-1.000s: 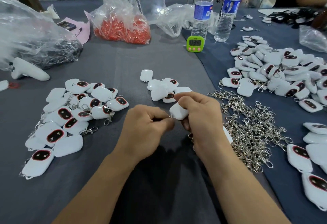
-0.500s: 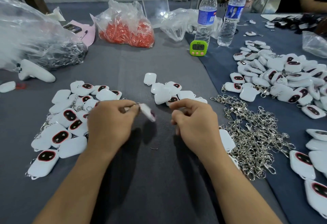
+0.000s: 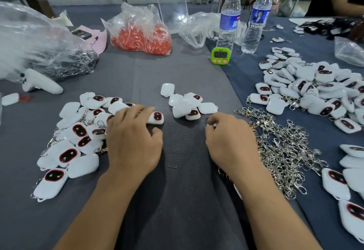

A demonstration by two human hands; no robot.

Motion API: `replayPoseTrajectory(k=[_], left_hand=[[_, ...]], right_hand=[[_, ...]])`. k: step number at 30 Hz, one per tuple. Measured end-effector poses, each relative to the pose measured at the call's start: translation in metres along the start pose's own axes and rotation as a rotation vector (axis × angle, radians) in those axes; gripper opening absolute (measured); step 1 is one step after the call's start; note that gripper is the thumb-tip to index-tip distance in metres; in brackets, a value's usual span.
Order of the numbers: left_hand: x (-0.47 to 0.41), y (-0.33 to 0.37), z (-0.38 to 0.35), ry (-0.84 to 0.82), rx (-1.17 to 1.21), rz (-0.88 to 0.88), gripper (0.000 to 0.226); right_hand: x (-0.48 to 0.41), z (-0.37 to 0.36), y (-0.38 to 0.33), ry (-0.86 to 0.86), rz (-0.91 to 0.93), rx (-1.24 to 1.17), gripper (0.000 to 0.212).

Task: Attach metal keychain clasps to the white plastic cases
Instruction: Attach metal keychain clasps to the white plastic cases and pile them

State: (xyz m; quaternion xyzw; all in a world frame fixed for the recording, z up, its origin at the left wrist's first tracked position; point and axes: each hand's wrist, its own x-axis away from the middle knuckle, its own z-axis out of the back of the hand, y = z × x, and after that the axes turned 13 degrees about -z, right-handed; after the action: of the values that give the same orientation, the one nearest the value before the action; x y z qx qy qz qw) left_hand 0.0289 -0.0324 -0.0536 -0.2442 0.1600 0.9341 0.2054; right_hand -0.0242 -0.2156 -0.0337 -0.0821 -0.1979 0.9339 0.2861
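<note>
My left hand (image 3: 132, 139) lies over the right edge of the left pile of white cases with clasps (image 3: 76, 137). Its straight fingers rest on a white case with a dark red-rimmed face (image 3: 157, 117) that lies on the cloth. My right hand (image 3: 228, 141) hovers low beside the heap of loose metal keychain clasps (image 3: 283, 151), fingers loosely curled, and I see nothing held in it. A small cluster of white cases (image 3: 185, 103) lies just beyond both hands. A sliver of white shows at my right fingertips.
A large pile of cases (image 3: 319, 90) fills the right on blue cloth. Further back are a green timer (image 3: 220, 55), two water bottles (image 3: 229, 23), a bag of orange parts (image 3: 140, 38) and a plastic bag with chains (image 3: 65, 66). A person's arm is at far right.
My left hand carried the clasped case away from my right hand to the left pile and laid it down. My right hand let go and stayed near the clasp heap.
</note>
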Motion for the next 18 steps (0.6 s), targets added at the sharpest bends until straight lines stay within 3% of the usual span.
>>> replayPoseTrajectory(k=[2, 6, 12, 15, 18], left_hand=[[0.001, -0.002, -0.005, -0.067, 0.014, 0.008, 0.040], [-0.004, -0.023, -0.001, -0.017, 0.042, 0.076, 0.025], [0.002, -0.020, 0.006, 0.138, -0.066, 0.145, 0.024], [0.005, 0.000, 0.005, 0.217, -0.072, 0.047, 0.023], [0.010, 0.023, 0.000, 0.160, -0.007, -0.062, 0.020]], right_hand=[[0.001, 0.003, 0.000, -0.027, 0.006, -0.020, 0.011], [0.004, 0.002, 0.004, -0.076, -0.014, -0.030, 0.019], [-0.007, 0.020, 0.015, 0.199, -0.200, -0.387, 0.031], [-0.012, 0.025, 0.027, 0.159, -0.272, -0.269, 0.026], [-0.010, 0.023, 0.028, 0.072, -0.252, -0.071, 0.021]])
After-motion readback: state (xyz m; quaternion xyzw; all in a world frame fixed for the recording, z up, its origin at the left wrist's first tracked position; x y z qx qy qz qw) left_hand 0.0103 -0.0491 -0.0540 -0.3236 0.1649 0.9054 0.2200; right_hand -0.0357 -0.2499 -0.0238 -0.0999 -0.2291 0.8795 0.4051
